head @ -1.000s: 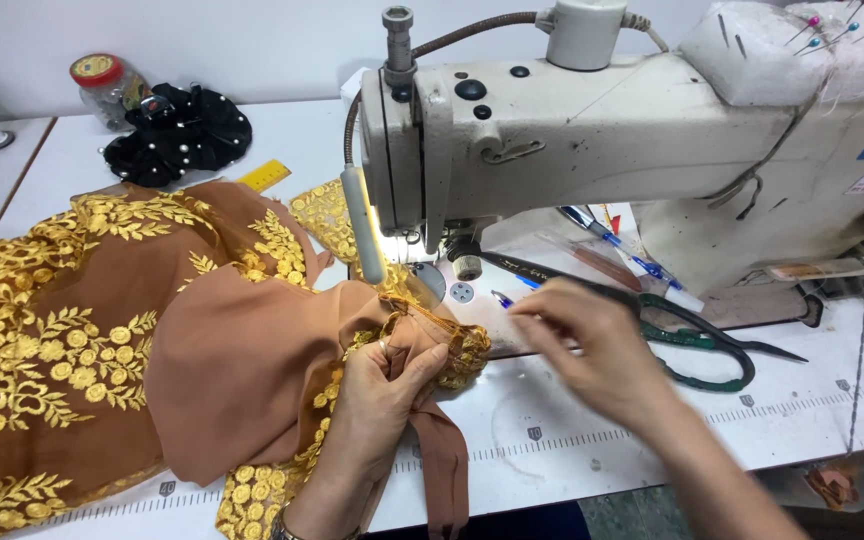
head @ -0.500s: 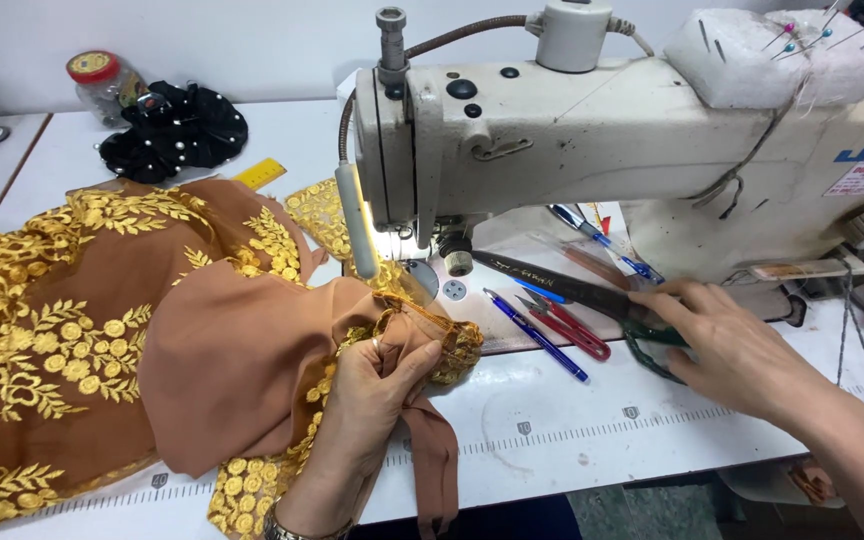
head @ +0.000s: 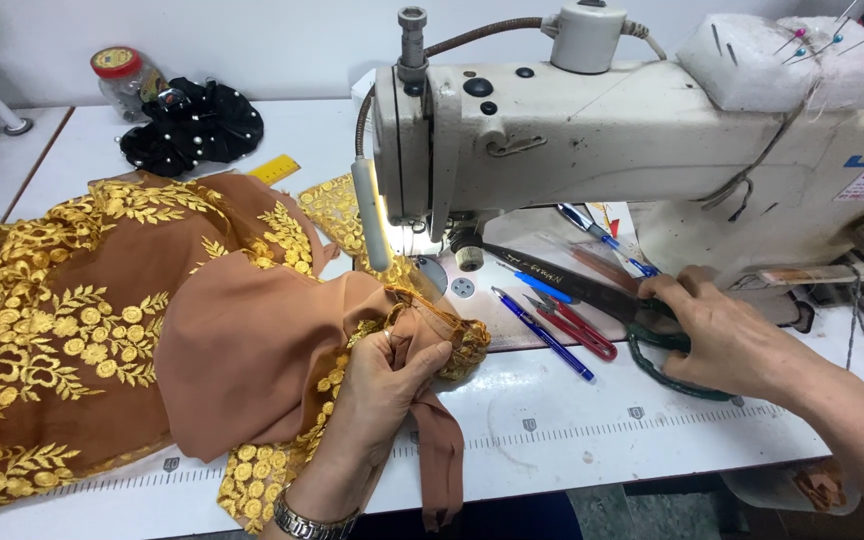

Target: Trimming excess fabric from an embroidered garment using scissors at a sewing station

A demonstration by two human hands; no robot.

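**Hands at a sewing machine: one bunches fabric, one rests on scissors**

While the left hand (head: 392,370) is clenched around a bunched fold of brown fabric (head: 252,350), the right hand (head: 727,335) lies over the green handles of a pair of long dark scissors (head: 592,290), fingers curled onto them. Whether it has actually closed on the handles cannot be told.

The fabric is gathered just in front of the needle area of a cream industrial sewing machine (head: 602,150), and the rest spreads away to the left across the worktop (head: 572,440). It looks soft, thin and light, draping in loose folds. Its gold floral embroidery (head: 62,330) probably makes those areas stiffer and rougher. The plain folded edge near the hand seems the easiest place to take hold, since the cloth likely slips if pinched loosely.

Beside the scissors lie blue and red pens (head: 552,325). White and smooth, the worktop carries printed ruler markings along its front edge. Farther back sit a black beaded fabric piece (head: 192,130), a small jar with a red lid (head: 122,75) and a yellow ruler (head: 274,170), against a pale wall. A white pincushion (head: 772,60) sits on top of the machine.
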